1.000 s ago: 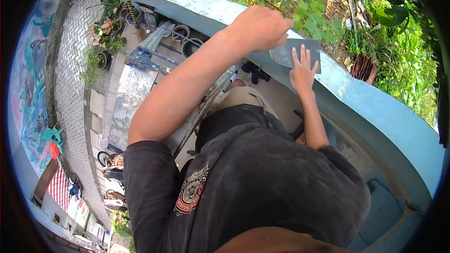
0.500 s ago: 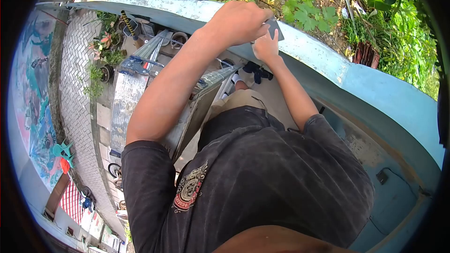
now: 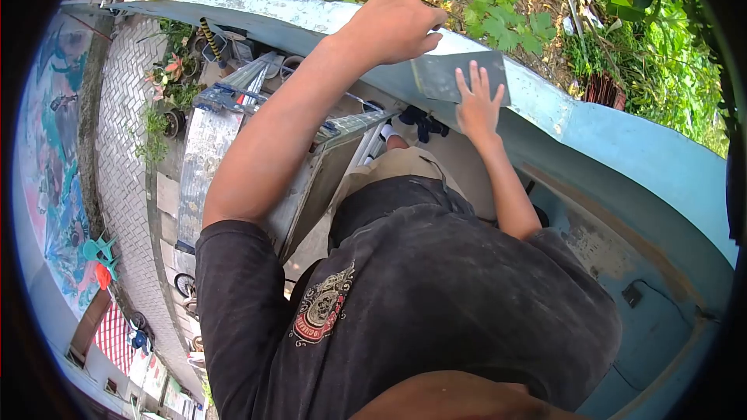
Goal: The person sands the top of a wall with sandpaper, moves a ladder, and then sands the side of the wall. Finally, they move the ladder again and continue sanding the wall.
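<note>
A flat dark grey sheet (image 3: 443, 76) lies against the inner face of the light blue wall, just below its rim. My right hand (image 3: 478, 113) has its fingers spread over the right part of this sheet. Above the sheet's left end, over the wall's top edge, my left hand (image 3: 393, 27) is closed with curled fingers. What it holds, if anything, is hidden.
The pale blue wall top (image 3: 646, 148) curves across the view, with leafy plants (image 3: 502, 15) beyond it. At the left are a metal ladder (image 3: 210, 148), potted plants (image 3: 175, 120) and a paved path (image 3: 124, 140). Dark footwear (image 3: 424, 122) shows on the floor below.
My right hand has moved right and down, away from my left hand, and its fingers have spread. Much more of the grey sheet now shows. My left hand has shifted slightly up.
</note>
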`<control>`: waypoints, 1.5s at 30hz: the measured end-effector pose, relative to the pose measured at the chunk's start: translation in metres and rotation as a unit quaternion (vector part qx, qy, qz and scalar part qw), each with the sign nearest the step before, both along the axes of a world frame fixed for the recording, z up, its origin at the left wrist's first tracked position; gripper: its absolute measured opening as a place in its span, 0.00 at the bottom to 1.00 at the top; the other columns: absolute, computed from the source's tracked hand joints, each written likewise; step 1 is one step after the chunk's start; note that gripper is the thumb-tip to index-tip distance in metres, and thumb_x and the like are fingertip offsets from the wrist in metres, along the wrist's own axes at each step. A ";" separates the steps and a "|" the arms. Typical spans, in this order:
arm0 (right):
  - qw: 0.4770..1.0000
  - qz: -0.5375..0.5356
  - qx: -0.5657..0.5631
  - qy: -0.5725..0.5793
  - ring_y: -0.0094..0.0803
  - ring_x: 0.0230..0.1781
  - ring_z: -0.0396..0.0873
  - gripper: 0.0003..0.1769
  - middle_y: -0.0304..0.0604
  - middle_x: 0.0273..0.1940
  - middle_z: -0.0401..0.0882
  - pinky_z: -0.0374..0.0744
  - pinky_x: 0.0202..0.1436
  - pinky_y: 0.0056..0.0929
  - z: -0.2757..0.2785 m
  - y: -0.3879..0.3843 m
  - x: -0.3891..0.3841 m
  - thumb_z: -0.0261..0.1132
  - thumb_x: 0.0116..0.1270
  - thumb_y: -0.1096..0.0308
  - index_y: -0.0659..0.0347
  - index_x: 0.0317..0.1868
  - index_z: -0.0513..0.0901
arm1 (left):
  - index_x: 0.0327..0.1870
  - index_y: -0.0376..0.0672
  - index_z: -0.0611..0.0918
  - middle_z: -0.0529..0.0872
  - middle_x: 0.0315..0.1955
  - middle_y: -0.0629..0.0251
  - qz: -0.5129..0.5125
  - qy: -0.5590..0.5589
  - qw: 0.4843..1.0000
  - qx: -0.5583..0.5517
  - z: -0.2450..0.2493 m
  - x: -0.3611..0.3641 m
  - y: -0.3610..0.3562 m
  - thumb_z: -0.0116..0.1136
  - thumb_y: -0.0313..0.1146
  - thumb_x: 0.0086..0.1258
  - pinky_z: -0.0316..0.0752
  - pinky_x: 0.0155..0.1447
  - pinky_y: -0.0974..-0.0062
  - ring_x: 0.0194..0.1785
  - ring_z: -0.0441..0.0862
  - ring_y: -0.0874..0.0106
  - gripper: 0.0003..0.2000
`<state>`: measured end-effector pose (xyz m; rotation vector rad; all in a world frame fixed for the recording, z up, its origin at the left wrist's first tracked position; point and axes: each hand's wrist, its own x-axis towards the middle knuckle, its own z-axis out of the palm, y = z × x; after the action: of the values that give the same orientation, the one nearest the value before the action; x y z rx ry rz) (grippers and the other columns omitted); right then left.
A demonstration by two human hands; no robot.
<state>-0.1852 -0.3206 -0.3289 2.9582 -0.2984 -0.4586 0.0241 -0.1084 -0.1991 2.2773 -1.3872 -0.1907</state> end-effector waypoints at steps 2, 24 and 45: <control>0.997 0.071 0.017 -0.026 0.43 0.87 0.47 0.40 0.45 0.87 0.47 0.47 0.81 0.72 -0.046 0.037 0.041 0.63 0.69 0.62 0.43 0.82 0.65 | 0.48 0.46 0.85 0.88 0.28 0.52 0.003 -0.009 1.000 -0.007 -0.005 -0.001 0.002 0.59 0.44 0.76 0.81 0.46 0.52 0.38 0.88 0.50 0.12; 0.996 0.074 0.057 0.000 0.45 0.87 0.47 0.39 0.47 0.85 0.50 0.45 0.81 0.74 -0.059 0.052 0.072 0.62 0.69 0.61 0.46 0.81 0.66 | 0.50 0.46 0.85 0.89 0.31 0.52 0.006 -0.016 1.000 0.010 -0.005 0.001 0.000 0.59 0.45 0.76 0.81 0.46 0.52 0.40 0.88 0.51 0.13; 0.999 0.041 0.010 -0.028 0.46 0.87 0.45 0.42 0.45 0.86 0.47 0.46 0.79 0.78 -0.027 -0.008 0.049 0.61 0.68 0.64 0.46 0.83 0.61 | 0.50 0.44 0.85 0.89 0.29 0.52 -0.007 -0.007 1.000 0.024 -0.004 0.001 0.000 0.60 0.44 0.75 0.81 0.46 0.53 0.38 0.88 0.51 0.14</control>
<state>-0.1363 -0.3288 -0.3557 2.9931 -0.1775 -0.3699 0.0250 -0.1080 -0.2026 2.3117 -1.4213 -0.2137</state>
